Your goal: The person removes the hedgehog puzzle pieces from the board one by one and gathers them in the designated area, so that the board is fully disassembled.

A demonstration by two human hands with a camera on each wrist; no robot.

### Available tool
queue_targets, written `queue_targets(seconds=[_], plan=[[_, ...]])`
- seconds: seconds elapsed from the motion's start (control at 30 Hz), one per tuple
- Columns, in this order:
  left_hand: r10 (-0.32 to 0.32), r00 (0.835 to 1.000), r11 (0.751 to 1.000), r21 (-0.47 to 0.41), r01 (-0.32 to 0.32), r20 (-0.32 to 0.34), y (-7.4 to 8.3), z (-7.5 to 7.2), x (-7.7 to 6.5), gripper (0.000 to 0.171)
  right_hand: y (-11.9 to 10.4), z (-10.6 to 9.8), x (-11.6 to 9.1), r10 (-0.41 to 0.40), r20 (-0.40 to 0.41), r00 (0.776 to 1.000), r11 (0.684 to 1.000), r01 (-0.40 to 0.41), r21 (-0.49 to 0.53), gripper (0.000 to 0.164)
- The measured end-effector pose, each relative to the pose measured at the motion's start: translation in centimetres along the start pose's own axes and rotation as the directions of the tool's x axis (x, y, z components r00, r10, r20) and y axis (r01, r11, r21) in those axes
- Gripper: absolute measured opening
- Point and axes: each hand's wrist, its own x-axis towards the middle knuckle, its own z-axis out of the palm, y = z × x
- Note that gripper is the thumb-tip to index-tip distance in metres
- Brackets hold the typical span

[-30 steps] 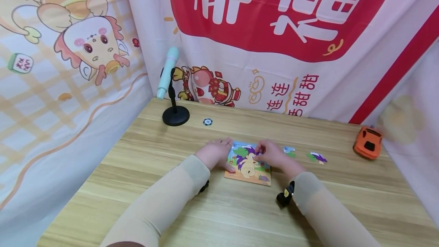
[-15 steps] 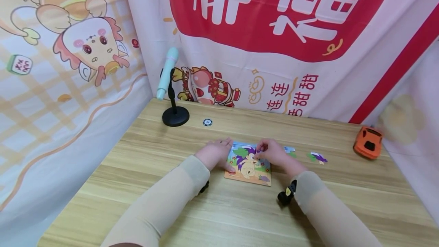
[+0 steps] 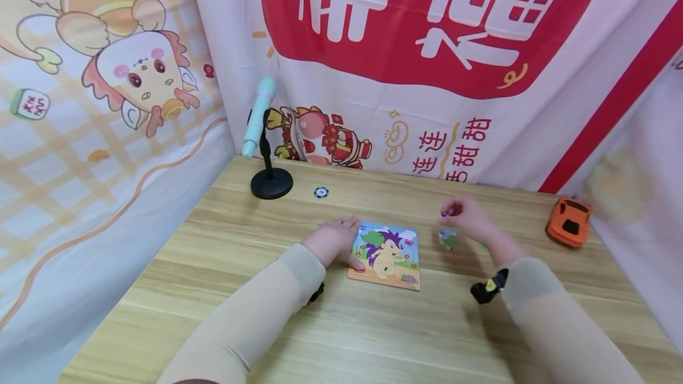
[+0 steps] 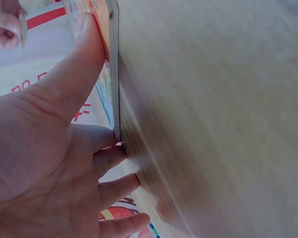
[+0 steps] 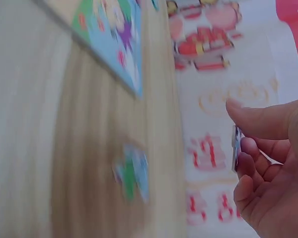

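A square picture puzzle with a purple-spined hedgehog lies mid-table. My left hand rests at its left side. In the left wrist view the thumb lies over the puzzle's face, while the other fingers stretch along the far corner and tabletop. My right hand is raised to the right of the puzzle. Between its thumb and fingers it pinches a small puzzle piece, seen nearly edge-on. Below that hand lies a loose blue and green piece. Another piece is mostly hidden by the right wrist.
A mint-green microphone leans on a black stand at the back left. Beside it lies a round chip. An orange toy car sits at the right rear. Printed cloth hangs behind the table.
My right hand has lifted off the puzzle and moved right and back, with a piece pinched in its fingers. My left hand stays at the puzzle's left side.
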Motion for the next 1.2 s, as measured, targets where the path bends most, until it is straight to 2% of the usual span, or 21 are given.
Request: queue_targets(seconds=[0.13,0.27,0.43,0.57,0.63,0.83,1.2], plan=[[0.008,1.000,1.000,0.000,-0.008,0.001,0.0,0.0,0.0,0.114,1.6,-3.6,-1.4,-0.012,-0.016,1.000,0.998,0.011,-0.061,0.020],[0.001,1.000,1.000,-0.004,-0.001,0.006,-0.1,0.1,0.1,0.114,3.7,-6.9,-3.0,0.076,-0.013,0.997,0.982,-0.077,-0.172,0.024],[-0.018,1.000,1.000,-0.014,0.019,0.020,-0.5,0.6,1.0,0.118,6.6,-9.2,-5.0,0.168,-0.012,0.986,0.960,-0.167,-0.225,0.028],[-0.029,0.999,1.000,0.002,0.029,0.039,-0.8,1.4,2.4,0.121,8.9,-9.7,-6.6,0.190,0.011,0.982,0.956,-0.183,-0.229,0.024],[-0.030,0.999,1.000,0.010,0.030,0.040,-0.7,1.4,2.5,0.121,10.3,-9.6,-7.2,0.221,0.028,0.975,0.953,-0.210,-0.219,0.025],[-0.010,1.000,1.000,0.005,0.010,0.026,-0.3,0.3,0.6,0.116,12.8,-9.2,-8.3,0.323,0.058,0.945,0.935,-0.308,-0.178,0.028],[0.008,1.000,1.000,-0.005,-0.008,0.001,-0.1,0.1,0.0,0.116,13.8,-8.5,-8.1,0.345,0.074,0.936,0.931,-0.332,-0.151,0.030]])
